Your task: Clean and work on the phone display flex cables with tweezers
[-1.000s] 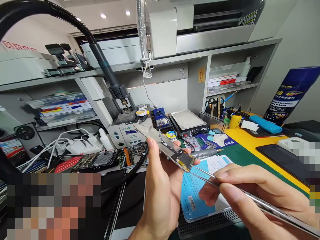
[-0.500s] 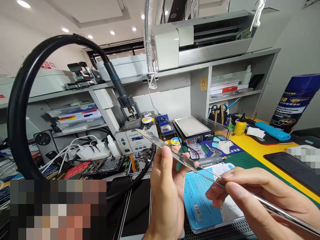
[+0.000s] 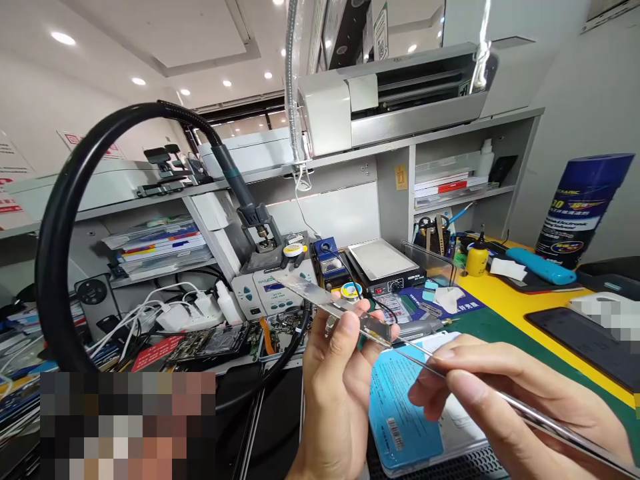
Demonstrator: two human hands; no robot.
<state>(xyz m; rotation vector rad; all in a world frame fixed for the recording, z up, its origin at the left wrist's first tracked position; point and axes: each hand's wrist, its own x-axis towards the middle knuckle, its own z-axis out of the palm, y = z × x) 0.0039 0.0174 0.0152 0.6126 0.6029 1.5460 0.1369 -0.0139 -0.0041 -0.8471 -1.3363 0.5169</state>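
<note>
My left hand [image 3: 335, 373] is closed around a thin, flat, shiny strip [image 3: 320, 293], thumb on top and fingers beneath. The strip slants from the upper left down to the right, and its lower end shows a dark and golden patch. In my right hand [image 3: 490, 380] are slim metal tweezers [image 3: 530, 410], pinched between thumb and fingers. Their tips reach the lower right end of the strip; whether they touch it is too small to tell. Below the hands lies a blue and white package [image 3: 405, 413] with a barcode.
A black hose [image 3: 50, 233] arches over the left side to a hot-air station [image 3: 275, 290]. Behind the hands stand a flat heating plate [image 3: 383, 259] and circuit boards [image 3: 220, 340]. At right are a spray can [image 3: 575, 213], yellow bottle [image 3: 477, 260] and phone [image 3: 580, 340].
The view has shifted slightly. The strip has turned in my left hand, so its flat face shows more, and my left thumb sits further right. The tweezers remain near the strip's lower end.
</note>
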